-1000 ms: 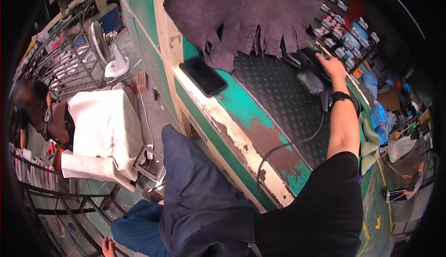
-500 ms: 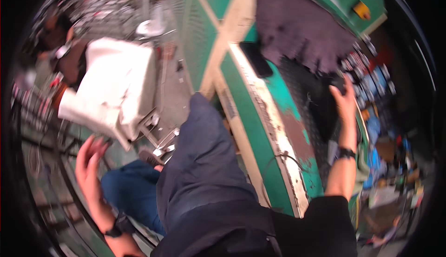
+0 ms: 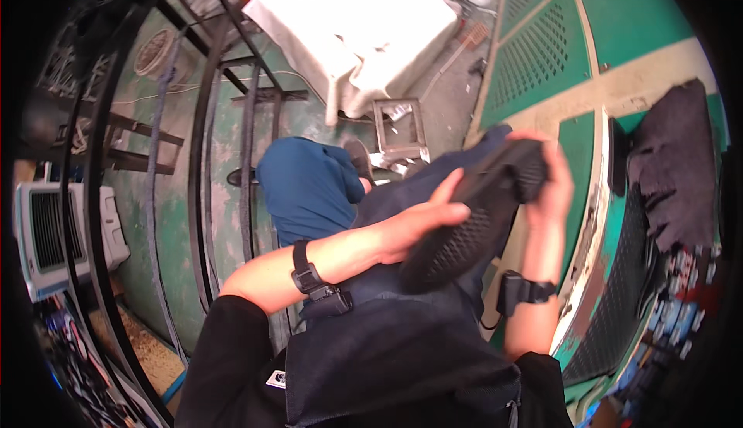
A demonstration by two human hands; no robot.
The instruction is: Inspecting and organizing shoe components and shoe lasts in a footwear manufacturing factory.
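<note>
A black shoe (image 3: 453, 254) lies tilted over my lap, its treaded sole turned up and its heel towards the upper right. My left hand (image 3: 422, 223) grips its near side around the middle, thumb on the sole. My right hand (image 3: 553, 184) is wrapped round the heel end, its fingers partly hidden behind the shoe. A dark apron (image 3: 395, 358) covers my lap beneath.
At right, a green bench edge (image 3: 588, 258) bears a ragged dark leather piece (image 3: 669, 169) and a flat black object (image 3: 617, 157). Ahead stand a white-draped table (image 3: 379, 22) and a small metal frame (image 3: 400, 130). Black bars (image 3: 205, 142) and a pale vented unit (image 3: 66, 231) are at left.
My hands were apart, the left empty in the air, the right beside a dark thing at the bench. Both now meet over my lap on the shoe. The view has turned left.
</note>
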